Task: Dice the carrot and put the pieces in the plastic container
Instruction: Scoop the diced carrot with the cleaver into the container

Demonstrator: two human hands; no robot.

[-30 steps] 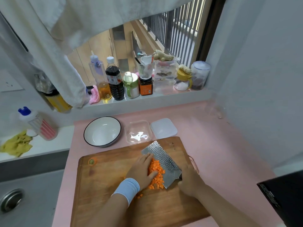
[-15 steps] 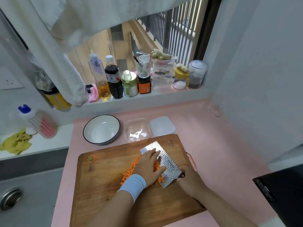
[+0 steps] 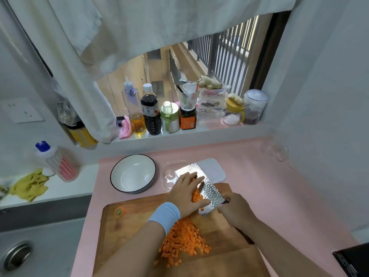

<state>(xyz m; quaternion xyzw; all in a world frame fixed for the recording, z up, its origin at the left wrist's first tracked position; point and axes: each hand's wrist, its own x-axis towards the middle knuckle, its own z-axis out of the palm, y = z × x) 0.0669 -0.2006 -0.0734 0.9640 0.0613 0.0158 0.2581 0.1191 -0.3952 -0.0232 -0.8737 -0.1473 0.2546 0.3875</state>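
My right hand (image 3: 234,209) grips the handle of a hammered steel cleaver (image 3: 207,188), whose blade is lifted and reaches over the clear plastic container (image 3: 167,174). My left hand (image 3: 185,194), with a blue wristband, presses diced carrot (image 3: 196,196) flat against the blade. A larger pile of carrot dice (image 3: 183,242) lies on the wooden cutting board (image 3: 127,232). The carrot's cut end (image 3: 119,212) sits at the board's far left corner.
A white bowl (image 3: 133,172) with a dark rim stands left of the container, and the container's lid (image 3: 214,168) lies to its right. Bottles and jars line the window sill (image 3: 179,132). A sink (image 3: 16,254) is at the left, a black box (image 3: 353,260) at lower right.
Both hands lifted the cleaver with a load of carrot dice off the board and carried it forward over the plastic container. Most of the dice stayed behind in a pile.
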